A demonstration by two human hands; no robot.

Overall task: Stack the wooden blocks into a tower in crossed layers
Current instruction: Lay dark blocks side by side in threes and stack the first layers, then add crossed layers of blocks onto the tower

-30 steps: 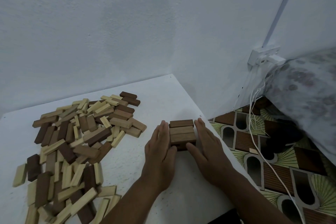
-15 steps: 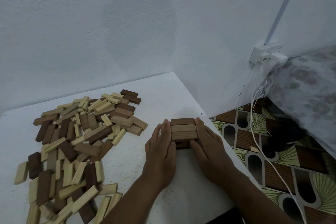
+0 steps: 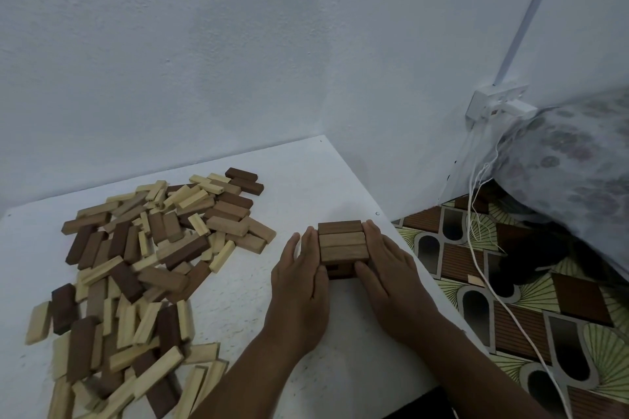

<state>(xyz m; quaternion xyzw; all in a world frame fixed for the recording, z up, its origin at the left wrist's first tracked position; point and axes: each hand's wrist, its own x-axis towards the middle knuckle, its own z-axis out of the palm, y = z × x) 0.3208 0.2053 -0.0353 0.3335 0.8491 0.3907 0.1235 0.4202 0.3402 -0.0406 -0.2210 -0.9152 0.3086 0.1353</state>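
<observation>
The little tower (image 3: pixel 343 248) stands near the bench's (image 3: pixel 306 180) right edge, squeezed between two flat hands: the left hand (image 3: pixel 299 286) presses its left face, the right hand (image 3: pixel 391 279) its right, fingers (image 3: pixel 372 238) straight and together. Its top three blocks run left to right, so I'd guess the next layer runs front to back. The loose pile (image 3: pixel 143 265) lies well off to the left, nearer the left hand. White wall behind, patterned floor (image 3: pixel 510 316) to the right
</observation>
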